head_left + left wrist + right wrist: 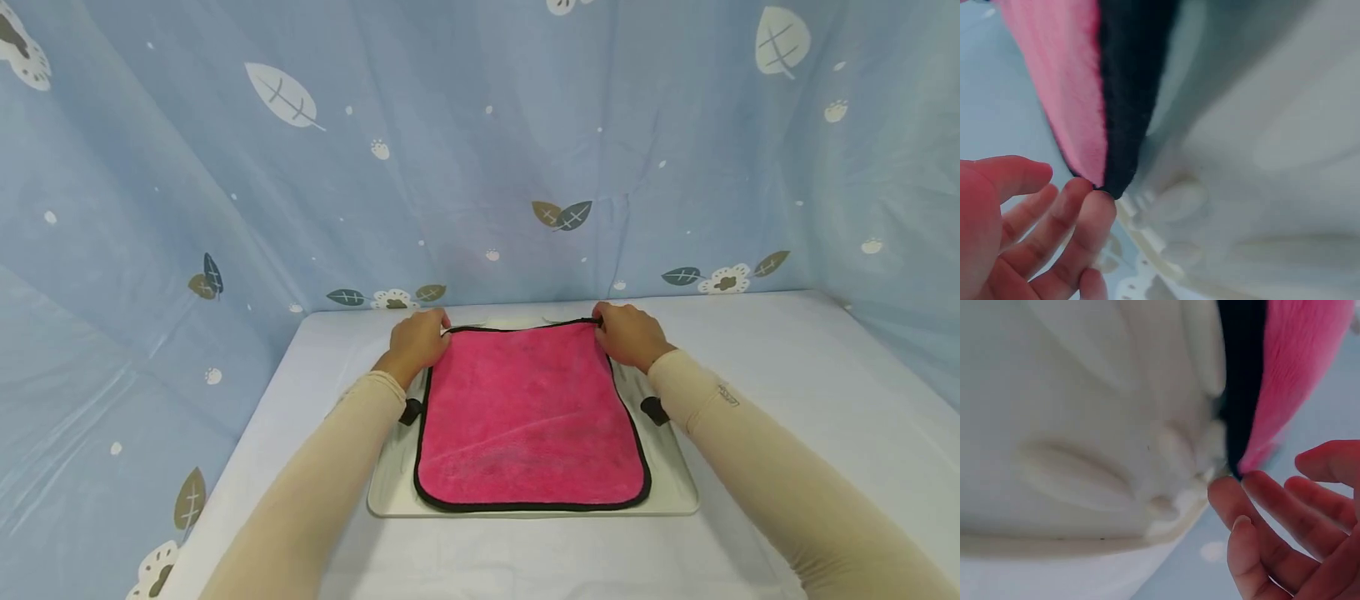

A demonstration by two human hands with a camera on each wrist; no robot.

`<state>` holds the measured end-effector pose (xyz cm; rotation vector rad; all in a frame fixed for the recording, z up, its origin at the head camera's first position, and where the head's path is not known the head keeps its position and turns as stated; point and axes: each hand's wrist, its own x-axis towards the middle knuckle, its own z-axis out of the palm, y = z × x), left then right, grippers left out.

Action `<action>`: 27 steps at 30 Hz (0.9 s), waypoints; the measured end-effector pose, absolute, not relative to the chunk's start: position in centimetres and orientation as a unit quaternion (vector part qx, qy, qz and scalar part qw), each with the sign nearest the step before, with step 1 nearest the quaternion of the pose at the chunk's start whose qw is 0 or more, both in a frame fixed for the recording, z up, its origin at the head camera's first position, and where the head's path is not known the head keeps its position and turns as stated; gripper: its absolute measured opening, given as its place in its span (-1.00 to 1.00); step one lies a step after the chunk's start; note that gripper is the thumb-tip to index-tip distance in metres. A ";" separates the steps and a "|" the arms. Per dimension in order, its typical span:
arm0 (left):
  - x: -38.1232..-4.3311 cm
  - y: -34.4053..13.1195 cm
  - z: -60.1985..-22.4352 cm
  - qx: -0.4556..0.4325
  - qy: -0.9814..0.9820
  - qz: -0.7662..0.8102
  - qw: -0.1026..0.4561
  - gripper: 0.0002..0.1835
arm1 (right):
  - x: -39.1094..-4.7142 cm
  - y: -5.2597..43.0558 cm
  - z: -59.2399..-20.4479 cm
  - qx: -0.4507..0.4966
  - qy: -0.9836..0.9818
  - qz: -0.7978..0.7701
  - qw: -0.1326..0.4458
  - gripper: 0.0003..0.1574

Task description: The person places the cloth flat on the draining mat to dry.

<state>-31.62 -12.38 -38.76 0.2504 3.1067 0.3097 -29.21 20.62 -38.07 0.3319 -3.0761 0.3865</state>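
A pink cloth [530,417] with black trim lies spread over a white tray [678,492]. My left hand [422,337] is at the cloth's far left corner. In the left wrist view its fingertips touch the black-edged corner [1113,181], and the digits are spread apart. My right hand [630,335] is at the far right corner. The right wrist view has the fingertips against the pink and black tip [1244,459], again with gaps between the digits. Neither wrist view shows a clear pinch on the cloth. Most of the tray is hidden under the cloth.
The tray stands on a white table covering [787,375]. Behind and at the sides hangs a blue curtain [450,167] with leaf and flower prints. Raised oval ridges [1079,475] show on the tray. Black straps [655,410] are by the wrists.
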 end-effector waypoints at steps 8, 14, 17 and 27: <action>-27.2 -12.2 -37.2 0.160 0.981 0.104 -0.046 -0.79 | -23.6 20.0 -38.0 0.173 -0.970 0.163 0.056 -0.58; -21.6 -12.0 -36.2 0.257 0.954 0.122 -0.088 -0.81 | -18.8 20.1 -37.6 0.224 -0.955 0.171 0.093 -0.58; -18.8 -12.1 -35.9 0.292 0.943 0.127 -0.096 -0.80 | -16.8 20.2 -37.5 0.243 -0.949 0.177 0.092 -0.60; -13.4 -12.1 -36.2 0.381 0.919 0.096 -0.023 -0.70 | -12.9 20.5 -38.3 0.309 -0.939 0.150 -0.006 -0.52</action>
